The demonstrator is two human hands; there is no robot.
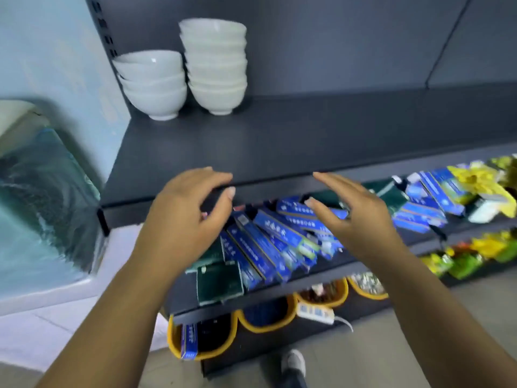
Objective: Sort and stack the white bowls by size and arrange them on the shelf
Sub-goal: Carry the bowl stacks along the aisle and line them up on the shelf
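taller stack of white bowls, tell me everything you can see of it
The taller stack is about six white bowls nested upright, glossy and ceramic-looking, slightly blurred. The bottom bowl's foot stands on the dark shelf, near its back left corner. A shorter stack of wider bowls sits close on its left; whether they touch is unclear. The left hand and right hand hover at the front edge, apart from it.

Left hand [184, 217] and right hand [355, 217] raised, fingers loosely spread, holding nothing
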